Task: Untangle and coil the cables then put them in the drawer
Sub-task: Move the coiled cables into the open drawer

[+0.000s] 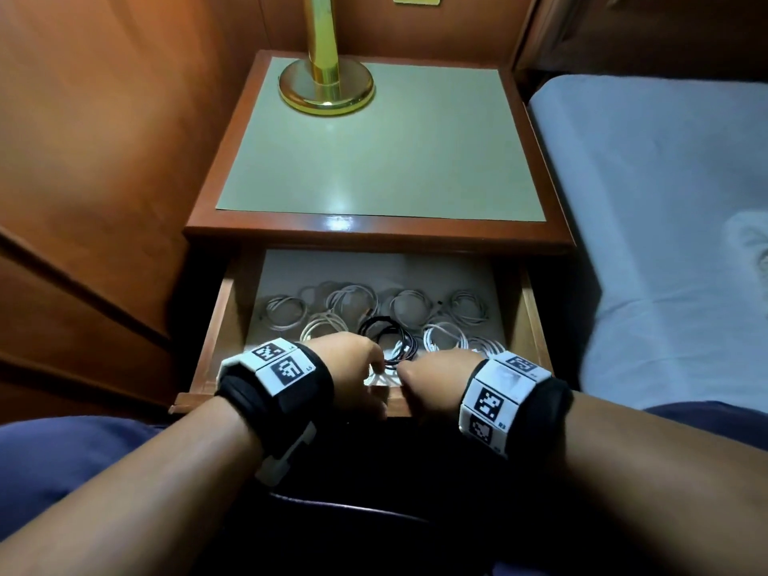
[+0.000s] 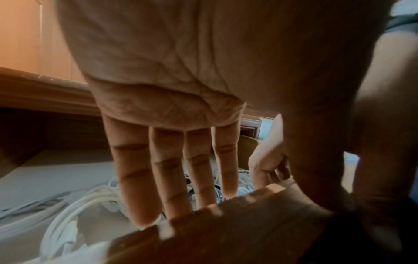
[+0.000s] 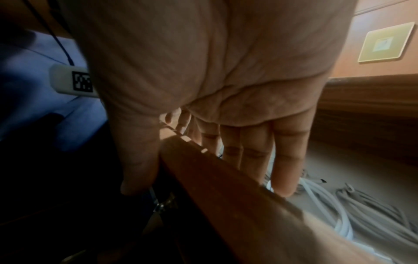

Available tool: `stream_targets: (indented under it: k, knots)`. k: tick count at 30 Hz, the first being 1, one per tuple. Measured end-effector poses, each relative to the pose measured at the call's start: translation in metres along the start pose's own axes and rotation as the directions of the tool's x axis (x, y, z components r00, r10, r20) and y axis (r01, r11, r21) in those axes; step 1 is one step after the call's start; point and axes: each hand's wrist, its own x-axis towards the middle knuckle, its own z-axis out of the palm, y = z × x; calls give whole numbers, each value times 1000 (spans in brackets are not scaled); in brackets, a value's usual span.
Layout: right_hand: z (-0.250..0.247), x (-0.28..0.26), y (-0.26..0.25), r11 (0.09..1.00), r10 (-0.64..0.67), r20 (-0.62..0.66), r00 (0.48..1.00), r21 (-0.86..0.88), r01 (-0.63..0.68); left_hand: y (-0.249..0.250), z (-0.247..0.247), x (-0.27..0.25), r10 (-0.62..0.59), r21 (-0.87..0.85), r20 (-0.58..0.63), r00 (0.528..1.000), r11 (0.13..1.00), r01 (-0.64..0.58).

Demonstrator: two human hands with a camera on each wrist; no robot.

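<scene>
Both hands, left hand (image 1: pixel 353 367) and right hand (image 1: pixel 436 378), were hooked over the drawer (image 1: pixel 216 322) front with straight fingers inside, thumbs outside, holding no cable, while the coiled cables (image 1: pixel 409 303) lay on the drawer floor just beyond the fingertips.

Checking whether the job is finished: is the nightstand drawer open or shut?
Open. The drawer is pulled out, coiled cables showing inside; left hand and right hand rest over its front edge.
</scene>
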Motion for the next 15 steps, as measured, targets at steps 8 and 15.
stream_targets:
  k: [8, 15]
  knots:
    - [1, 9, -5, 997, -11, -35, 999, -70, 9, -3, 8, 6, -34, 82, 127, 991, 996, 24]
    - [2, 11, -3, 997, -37, -49, 998, -77, 33, -10, 17, 18, -93, 97, 136, 986, 992, 80]
